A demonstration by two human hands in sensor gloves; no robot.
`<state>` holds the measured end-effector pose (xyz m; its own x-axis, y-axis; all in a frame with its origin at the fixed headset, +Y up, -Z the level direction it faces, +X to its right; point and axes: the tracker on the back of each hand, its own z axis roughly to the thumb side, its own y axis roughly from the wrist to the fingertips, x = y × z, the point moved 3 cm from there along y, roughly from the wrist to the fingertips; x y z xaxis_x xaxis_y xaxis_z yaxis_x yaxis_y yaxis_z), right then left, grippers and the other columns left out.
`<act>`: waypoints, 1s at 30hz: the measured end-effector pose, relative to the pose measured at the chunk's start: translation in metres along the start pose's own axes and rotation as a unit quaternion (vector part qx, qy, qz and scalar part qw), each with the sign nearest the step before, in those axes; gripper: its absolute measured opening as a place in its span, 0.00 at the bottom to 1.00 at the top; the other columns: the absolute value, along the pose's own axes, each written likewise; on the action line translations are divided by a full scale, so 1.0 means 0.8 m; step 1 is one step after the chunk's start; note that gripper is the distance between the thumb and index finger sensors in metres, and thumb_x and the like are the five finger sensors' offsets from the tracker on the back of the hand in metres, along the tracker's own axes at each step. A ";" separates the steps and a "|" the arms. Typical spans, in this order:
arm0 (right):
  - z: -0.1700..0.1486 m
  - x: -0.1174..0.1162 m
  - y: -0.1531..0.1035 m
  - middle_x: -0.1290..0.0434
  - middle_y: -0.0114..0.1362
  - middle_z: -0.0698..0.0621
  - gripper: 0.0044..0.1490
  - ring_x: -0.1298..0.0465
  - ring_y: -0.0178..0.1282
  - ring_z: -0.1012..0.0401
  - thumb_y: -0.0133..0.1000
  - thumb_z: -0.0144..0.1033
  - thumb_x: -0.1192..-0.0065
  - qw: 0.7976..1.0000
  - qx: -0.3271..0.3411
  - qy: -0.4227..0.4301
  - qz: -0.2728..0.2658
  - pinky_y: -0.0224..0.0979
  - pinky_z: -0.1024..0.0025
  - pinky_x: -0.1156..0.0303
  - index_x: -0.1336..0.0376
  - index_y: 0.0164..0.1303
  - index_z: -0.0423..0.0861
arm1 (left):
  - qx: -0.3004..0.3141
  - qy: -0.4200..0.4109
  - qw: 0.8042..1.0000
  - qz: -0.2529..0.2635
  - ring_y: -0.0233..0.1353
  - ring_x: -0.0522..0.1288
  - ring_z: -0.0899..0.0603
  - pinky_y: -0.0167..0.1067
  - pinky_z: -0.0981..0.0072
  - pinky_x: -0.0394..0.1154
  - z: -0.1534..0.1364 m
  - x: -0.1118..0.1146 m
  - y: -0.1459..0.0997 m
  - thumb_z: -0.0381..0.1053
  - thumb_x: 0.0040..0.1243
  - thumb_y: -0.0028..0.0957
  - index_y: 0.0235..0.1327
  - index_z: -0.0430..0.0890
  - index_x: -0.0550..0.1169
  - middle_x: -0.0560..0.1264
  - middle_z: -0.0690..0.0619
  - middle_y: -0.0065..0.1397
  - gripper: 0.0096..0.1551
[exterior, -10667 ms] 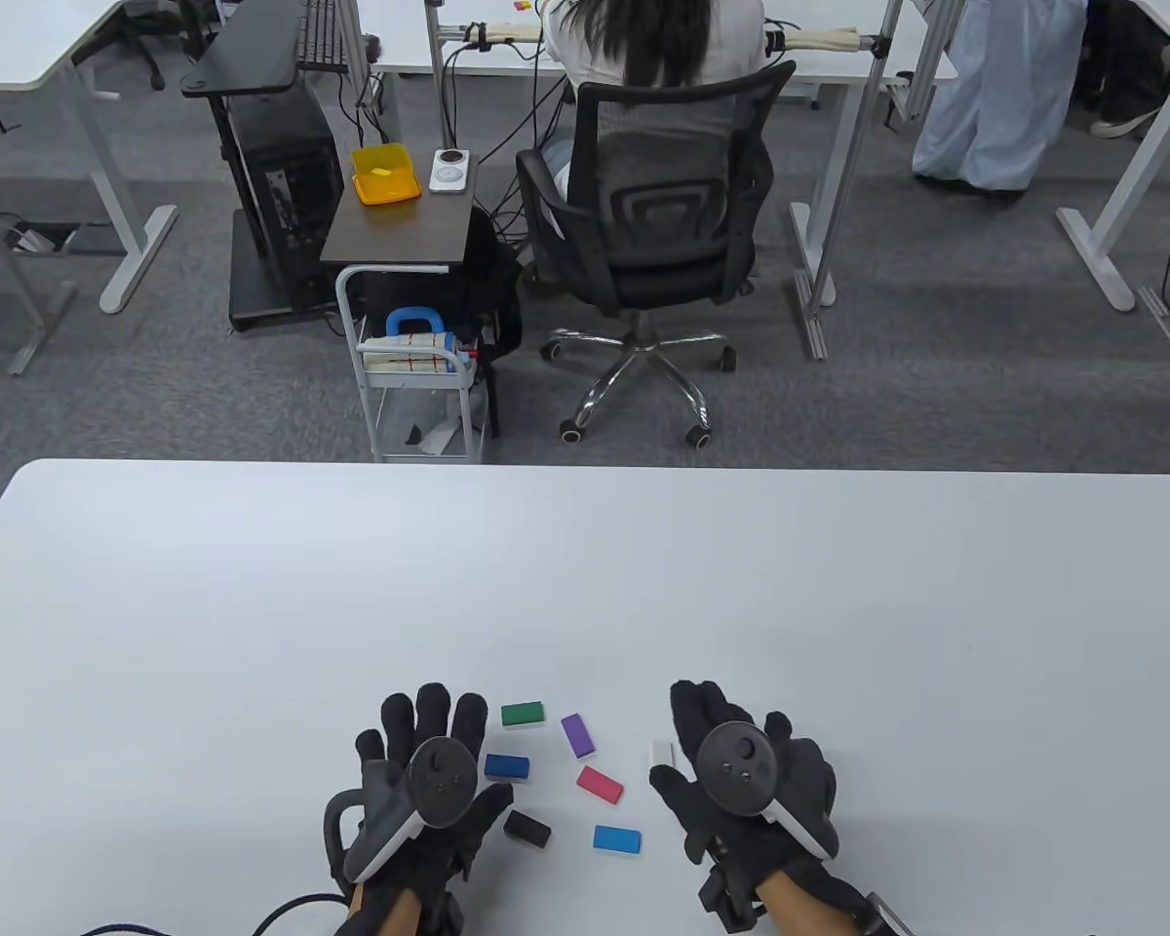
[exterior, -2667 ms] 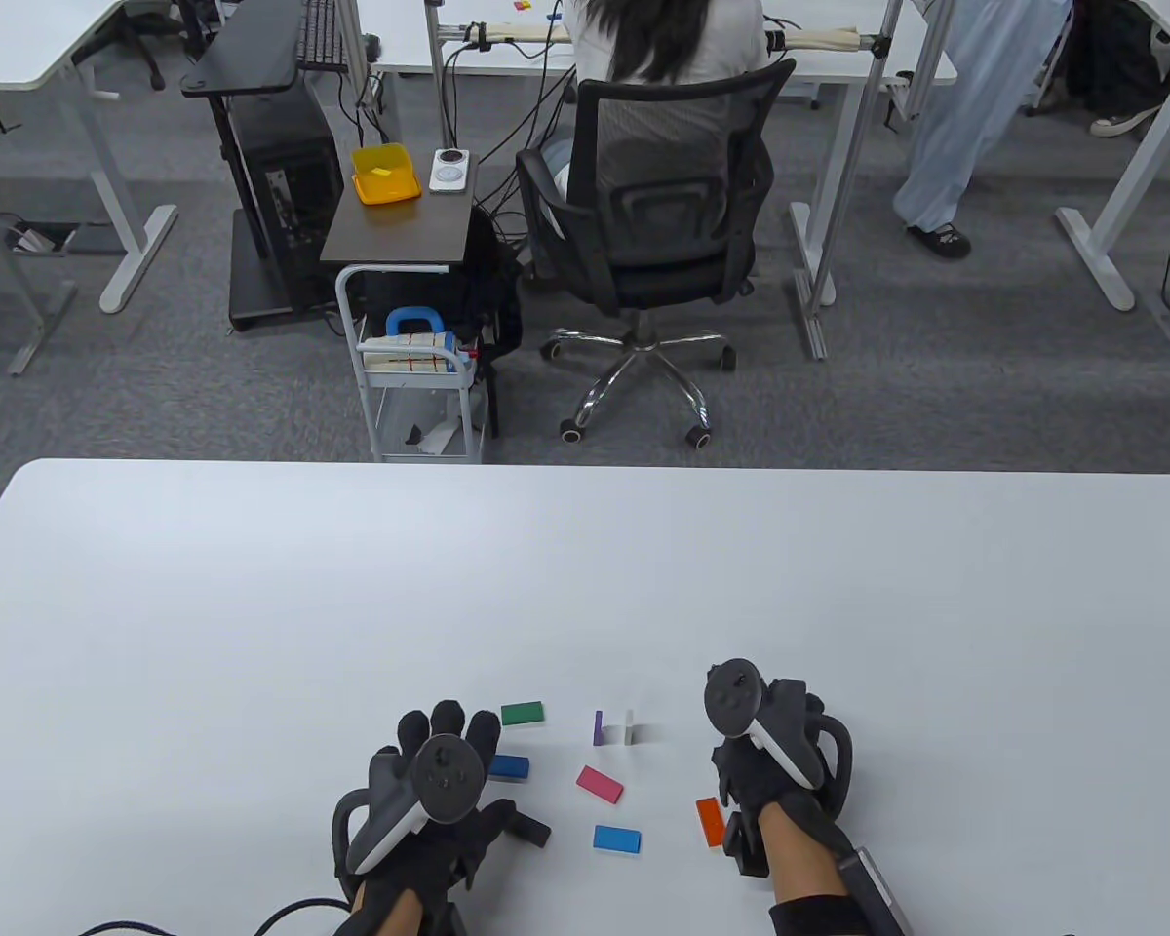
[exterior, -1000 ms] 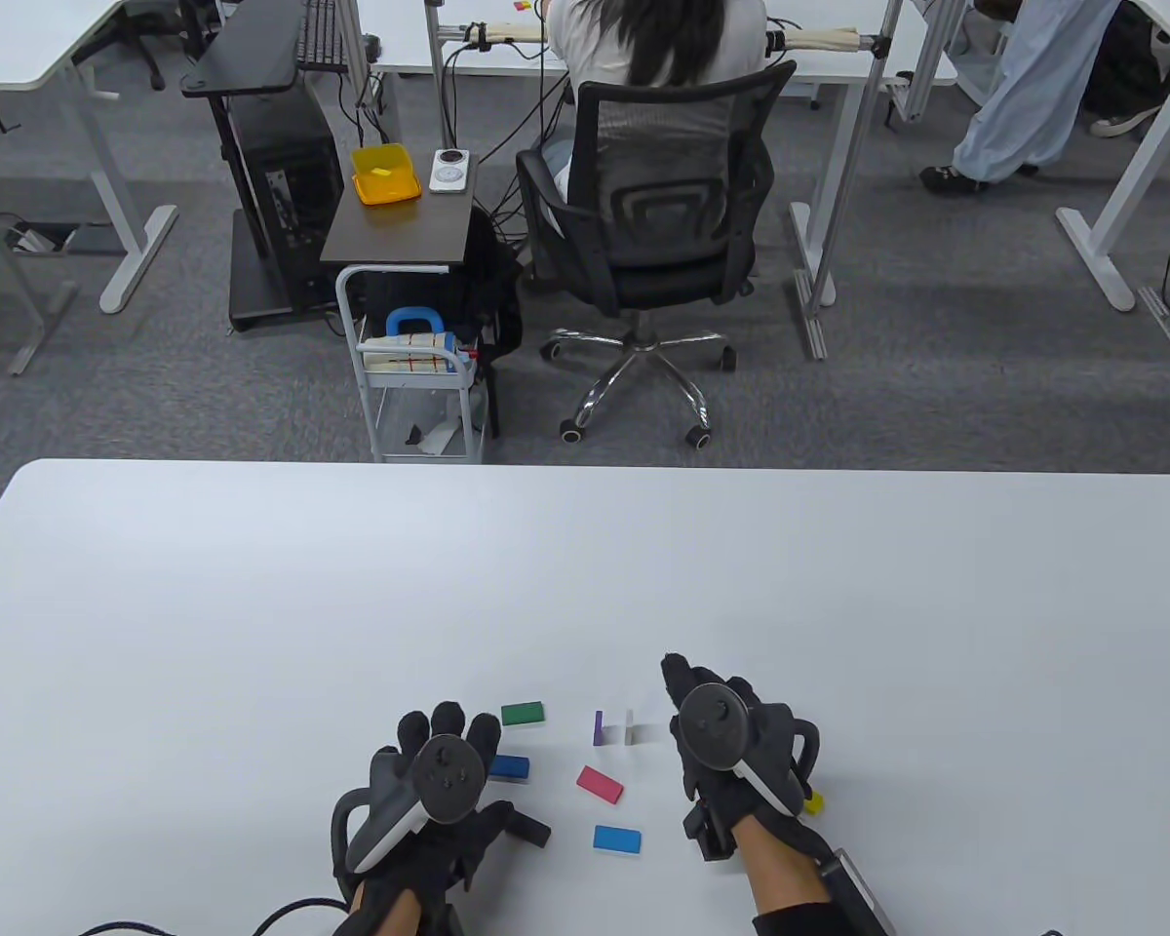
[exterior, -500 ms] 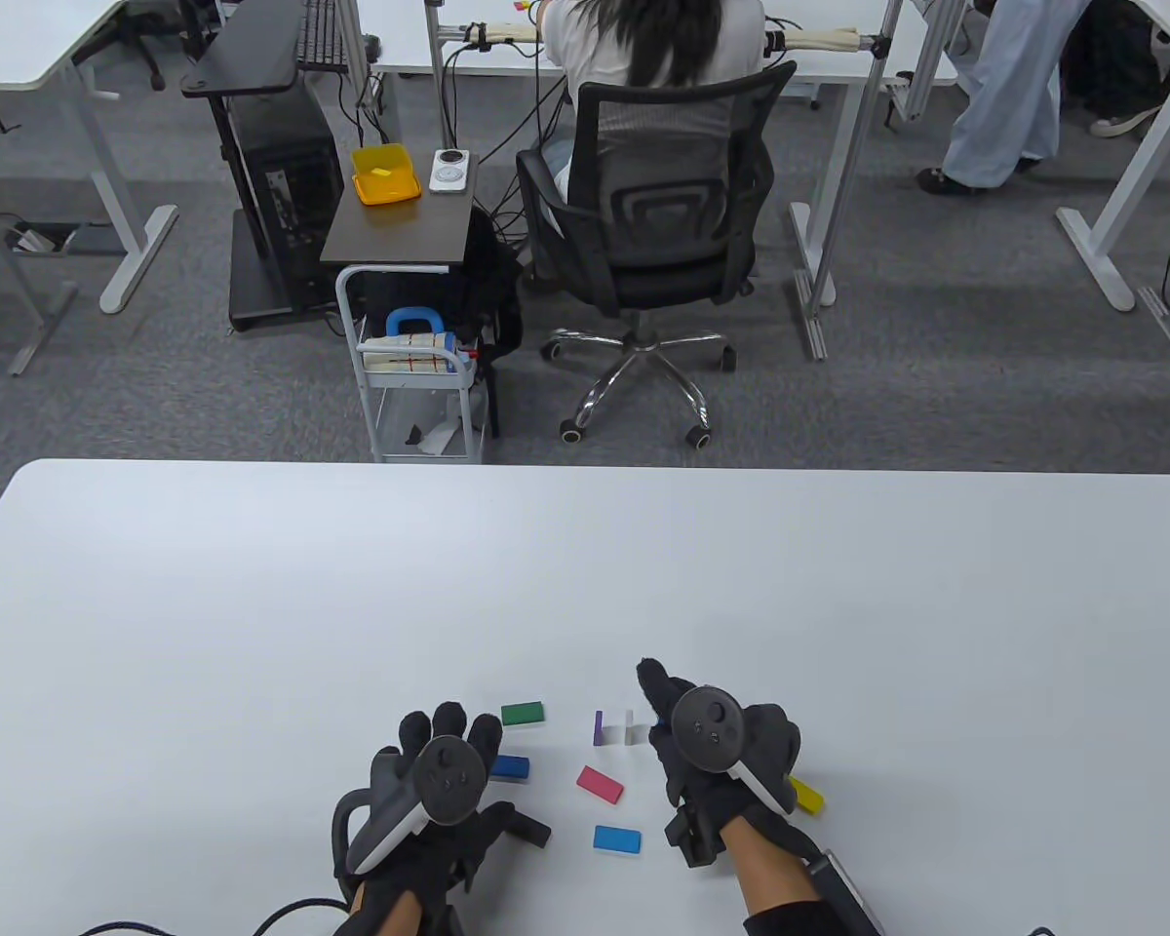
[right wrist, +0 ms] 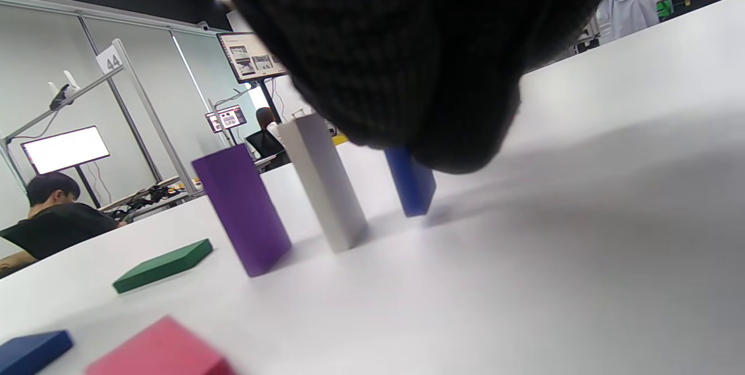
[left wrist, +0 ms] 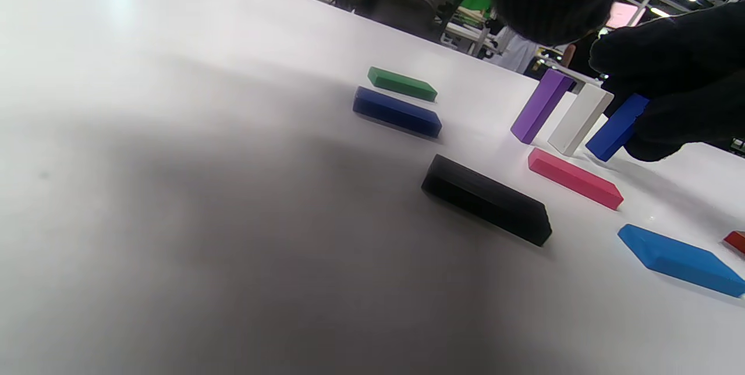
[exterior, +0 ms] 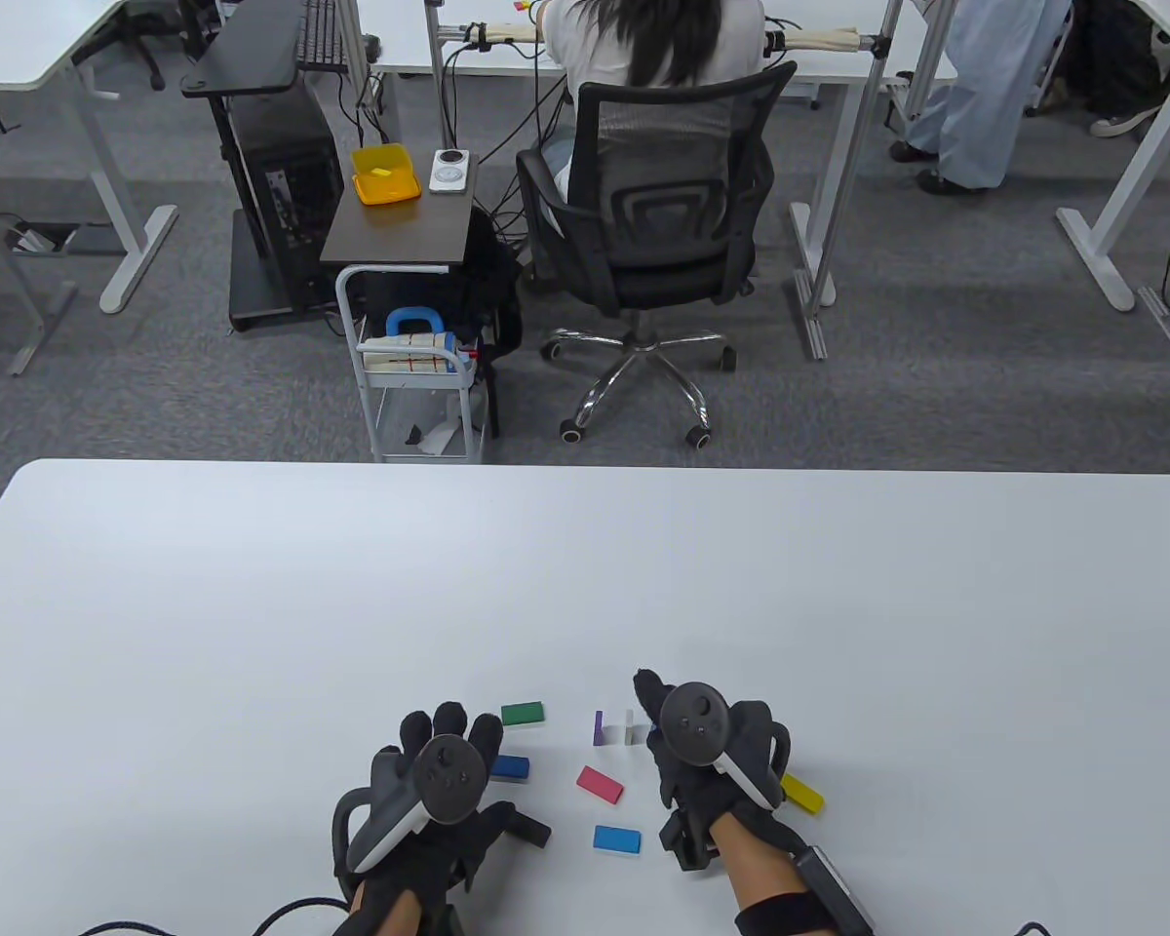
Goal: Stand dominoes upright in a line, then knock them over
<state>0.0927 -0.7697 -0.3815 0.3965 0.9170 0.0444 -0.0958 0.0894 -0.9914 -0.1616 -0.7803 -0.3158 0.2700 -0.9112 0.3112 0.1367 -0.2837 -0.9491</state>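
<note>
A purple domino (exterior: 598, 727) and a white domino (exterior: 630, 726) stand upright side by side; the right wrist view shows the purple (right wrist: 243, 212) and the white (right wrist: 323, 180) from low down. My right hand (exterior: 655, 723) pinches a dark blue domino (left wrist: 617, 127) upright just right of the white one, with its lower end (right wrist: 410, 181) on or just above the table. My left hand (exterior: 448, 733) lies flat on the table, holding nothing. Lying flat are a green (exterior: 523, 714), another dark blue (exterior: 510, 767), a pink (exterior: 600, 784), a light blue (exterior: 616, 839) and a black domino (exterior: 528, 830).
A yellow domino (exterior: 801, 795) lies flat beside my right wrist. A red domino's corner (left wrist: 735, 241) shows at the edge of the left wrist view. The white table (exterior: 585, 585) stretches far beyond the dominoes. An office chair (exterior: 643, 224) and a cart (exterior: 419, 390) stand past its far edge.
My right hand has moved left to the standing pair with the dark blue domino and lowered it beside the white one. The yellow domino came into view. My left hand stayed still.
</note>
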 end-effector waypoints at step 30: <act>-0.012 0.011 -0.001 0.27 0.72 0.46 0.46 0.15 0.55 0.54 0.42 0.33 0.19 1.000 -0.018 -0.010 0.001 0.74 0.45 0.31 0.37 0.73 0.50 | 0.003 -0.001 1.000 0.007 0.83 0.36 0.30 0.79 0.30 0.44 0.001 -0.002 -0.003 0.65 0.58 0.45 0.74 0.63 0.45 0.37 0.49 0.87 0.50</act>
<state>0.1050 -0.7654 -0.3818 0.3776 0.9249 0.0448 -0.0636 0.0742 -0.9952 -0.1618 -0.7782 -0.3142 0.2735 -0.9145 0.2982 0.1386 -0.2694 -0.9530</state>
